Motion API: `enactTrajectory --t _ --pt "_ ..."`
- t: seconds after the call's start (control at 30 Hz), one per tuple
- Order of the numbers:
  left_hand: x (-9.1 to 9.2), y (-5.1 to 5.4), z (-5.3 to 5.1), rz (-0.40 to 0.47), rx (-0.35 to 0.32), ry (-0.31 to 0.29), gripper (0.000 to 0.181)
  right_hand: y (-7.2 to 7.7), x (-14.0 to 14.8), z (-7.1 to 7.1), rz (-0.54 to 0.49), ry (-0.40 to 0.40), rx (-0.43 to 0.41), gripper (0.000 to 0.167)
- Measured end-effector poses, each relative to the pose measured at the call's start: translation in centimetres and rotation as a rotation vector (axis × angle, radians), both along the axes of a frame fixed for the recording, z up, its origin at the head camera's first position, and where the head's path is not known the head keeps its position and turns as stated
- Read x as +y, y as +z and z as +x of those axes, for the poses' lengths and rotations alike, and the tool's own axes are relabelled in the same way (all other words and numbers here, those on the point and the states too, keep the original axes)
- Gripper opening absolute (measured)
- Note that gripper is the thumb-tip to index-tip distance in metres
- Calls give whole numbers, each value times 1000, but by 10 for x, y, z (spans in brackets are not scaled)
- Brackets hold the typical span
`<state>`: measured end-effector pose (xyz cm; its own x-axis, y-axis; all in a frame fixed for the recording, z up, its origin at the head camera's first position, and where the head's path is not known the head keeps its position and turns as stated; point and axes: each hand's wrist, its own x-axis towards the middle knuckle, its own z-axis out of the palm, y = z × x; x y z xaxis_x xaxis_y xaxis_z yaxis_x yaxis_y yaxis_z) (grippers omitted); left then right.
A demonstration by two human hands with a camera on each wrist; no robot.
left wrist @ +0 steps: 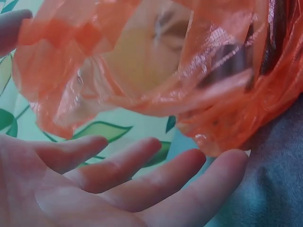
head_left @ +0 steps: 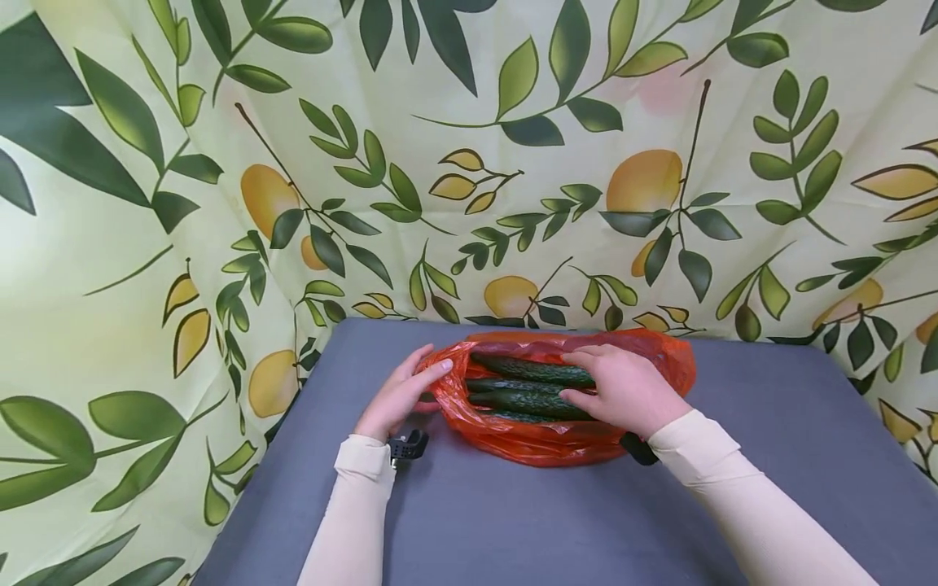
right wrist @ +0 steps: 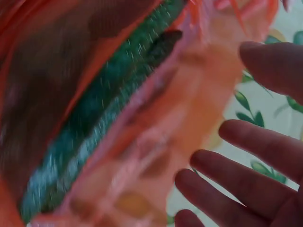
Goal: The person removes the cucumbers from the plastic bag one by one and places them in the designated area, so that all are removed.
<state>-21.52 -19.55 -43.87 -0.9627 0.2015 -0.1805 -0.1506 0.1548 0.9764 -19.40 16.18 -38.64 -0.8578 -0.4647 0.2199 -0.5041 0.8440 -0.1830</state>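
A red plastic bag (head_left: 542,449) lies on the table, its mouth spread wide at the top. Inside rest several dark green, bumpy cucumbers (head_left: 523,401), side by side and lengthwise. At the bag's left end is my left hand (head_left: 396,396), its thumb by the rim; in the left wrist view its fingers (left wrist: 180,177) extend loosely beneath the thin plastic. My right hand (head_left: 630,391) hovers over the right part of the bag and covers the cucumbers' right ends. In the right wrist view its fingers are spread apart, with nothing gripped, beside the bag's edge.
The grey table (head_left: 506,529) reaches out on both sides of the bag and in front of it. Behind and to the left hangs a cloth (head_left: 410,268) printed with leaves and lemons. A black wrist device (head_left: 409,445) sits under the left wrist.
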Motion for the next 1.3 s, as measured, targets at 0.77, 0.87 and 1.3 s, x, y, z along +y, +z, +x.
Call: enactTrajectory --t 0.77,0.87,1.3 --pt "18 -9 -7 57 7 -136 68 -38 -16 -7 59 -21 -186 39" --pt "15 -11 -7 53 0 -128 68 -39 -19 -8 60 -10 -168 38" --pt "3 -14 -8 31 3 -103 63 -33 -25 -9 54 38 -75 37"
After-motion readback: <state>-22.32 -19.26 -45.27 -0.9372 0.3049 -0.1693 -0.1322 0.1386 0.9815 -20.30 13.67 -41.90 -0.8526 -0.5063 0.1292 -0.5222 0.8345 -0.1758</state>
